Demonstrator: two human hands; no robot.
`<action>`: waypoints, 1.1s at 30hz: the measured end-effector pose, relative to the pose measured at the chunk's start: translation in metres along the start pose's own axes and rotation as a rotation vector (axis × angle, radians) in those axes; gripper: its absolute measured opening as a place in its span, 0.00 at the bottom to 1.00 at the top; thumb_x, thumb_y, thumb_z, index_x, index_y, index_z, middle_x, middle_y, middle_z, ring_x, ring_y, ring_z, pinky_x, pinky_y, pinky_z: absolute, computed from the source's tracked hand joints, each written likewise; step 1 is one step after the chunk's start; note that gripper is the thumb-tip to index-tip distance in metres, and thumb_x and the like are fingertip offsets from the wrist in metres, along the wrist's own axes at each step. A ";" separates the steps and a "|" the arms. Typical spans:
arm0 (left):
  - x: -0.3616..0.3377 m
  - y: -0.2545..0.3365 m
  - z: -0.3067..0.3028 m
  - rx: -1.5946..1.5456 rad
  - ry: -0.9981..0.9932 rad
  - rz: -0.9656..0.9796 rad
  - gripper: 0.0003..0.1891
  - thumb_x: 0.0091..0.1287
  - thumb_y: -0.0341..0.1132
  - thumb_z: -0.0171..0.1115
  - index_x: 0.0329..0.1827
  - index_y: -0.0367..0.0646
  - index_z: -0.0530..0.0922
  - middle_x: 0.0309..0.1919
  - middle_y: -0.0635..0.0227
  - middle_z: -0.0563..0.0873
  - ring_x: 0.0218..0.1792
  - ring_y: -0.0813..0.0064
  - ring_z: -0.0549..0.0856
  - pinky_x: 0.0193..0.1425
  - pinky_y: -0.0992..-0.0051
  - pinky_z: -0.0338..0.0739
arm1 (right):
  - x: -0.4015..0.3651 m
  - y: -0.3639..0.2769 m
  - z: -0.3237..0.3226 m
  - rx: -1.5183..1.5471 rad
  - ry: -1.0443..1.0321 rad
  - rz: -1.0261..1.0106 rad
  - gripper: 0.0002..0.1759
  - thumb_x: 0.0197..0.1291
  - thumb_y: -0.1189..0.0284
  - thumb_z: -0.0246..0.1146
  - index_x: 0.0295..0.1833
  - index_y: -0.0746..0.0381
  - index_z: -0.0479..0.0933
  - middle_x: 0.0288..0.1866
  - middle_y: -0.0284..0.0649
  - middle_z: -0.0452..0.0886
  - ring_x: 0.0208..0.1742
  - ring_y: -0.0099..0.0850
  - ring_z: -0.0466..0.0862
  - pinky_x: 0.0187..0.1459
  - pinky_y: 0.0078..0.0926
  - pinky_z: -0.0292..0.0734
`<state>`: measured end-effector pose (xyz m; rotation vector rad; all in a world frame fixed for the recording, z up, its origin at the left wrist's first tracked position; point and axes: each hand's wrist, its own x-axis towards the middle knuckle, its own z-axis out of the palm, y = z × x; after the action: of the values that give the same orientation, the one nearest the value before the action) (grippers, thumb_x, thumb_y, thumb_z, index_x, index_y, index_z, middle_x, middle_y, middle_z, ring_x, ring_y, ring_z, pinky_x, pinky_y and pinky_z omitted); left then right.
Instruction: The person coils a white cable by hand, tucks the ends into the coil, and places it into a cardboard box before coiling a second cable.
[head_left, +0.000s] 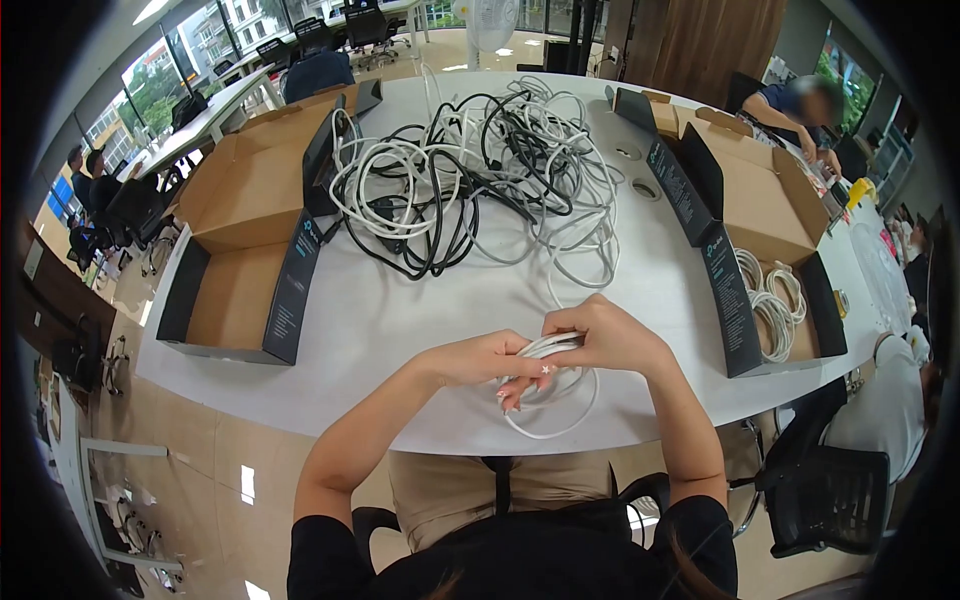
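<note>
White table [400,330] before us: our left hand [485,362] and right hand [612,338] both pinch a white cable coil [556,346], light, limp, probably springy; best held across its loops.

Glossy white cable [548,425] — matt cardboard boxes [240,200].

I can read no text from here. The dark flaps of the left box [293,290] and the right box [729,300] carry pale print (too small to make out).
</note>
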<state>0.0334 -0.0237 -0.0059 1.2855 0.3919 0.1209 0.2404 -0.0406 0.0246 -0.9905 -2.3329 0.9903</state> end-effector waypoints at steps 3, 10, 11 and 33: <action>-0.004 0.001 0.000 -0.048 0.015 0.089 0.15 0.70 0.41 0.49 0.32 0.39 0.75 0.10 0.77 0.70 0.13 0.85 0.74 0.25 0.81 0.73 | 0.000 0.008 -0.009 0.123 0.003 -0.093 0.17 0.48 0.60 0.68 0.33 0.63 0.80 0.19 0.37 0.77 0.19 0.25 0.74 0.24 0.21 0.67; -0.032 0.022 0.020 0.191 0.007 0.296 0.15 0.69 0.40 0.51 0.33 0.35 0.75 0.12 0.72 0.74 0.12 0.84 0.74 0.24 0.79 0.75 | 0.013 0.035 -0.013 -0.213 0.625 -0.245 0.13 0.57 0.75 0.54 0.48 0.60 0.78 0.46 0.40 0.81 0.47 0.38 0.76 0.52 0.33 0.67; -0.039 0.026 0.029 0.246 0.000 0.309 0.15 0.69 0.40 0.51 0.33 0.35 0.75 0.12 0.72 0.75 0.12 0.84 0.75 0.23 0.80 0.74 | 0.018 0.035 -0.011 -0.315 0.709 -0.255 0.15 0.56 0.76 0.55 0.50 0.59 0.77 0.49 0.39 0.80 0.48 0.39 0.76 0.52 0.33 0.67; -0.158 -0.010 0.114 0.436 -0.150 1.001 0.14 0.55 0.32 0.69 0.25 0.29 0.75 0.15 0.59 0.75 0.14 0.64 0.76 0.15 0.71 0.65 | 0.116 0.100 -0.069 -0.075 0.675 0.305 0.18 0.57 0.55 0.61 0.37 0.60 0.78 0.20 0.36 0.80 0.25 0.27 0.80 0.25 0.28 0.72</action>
<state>-0.0747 -0.1787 0.0447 1.8133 -0.4117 0.8101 0.2507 0.1259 0.0062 -1.4674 -1.6969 0.5422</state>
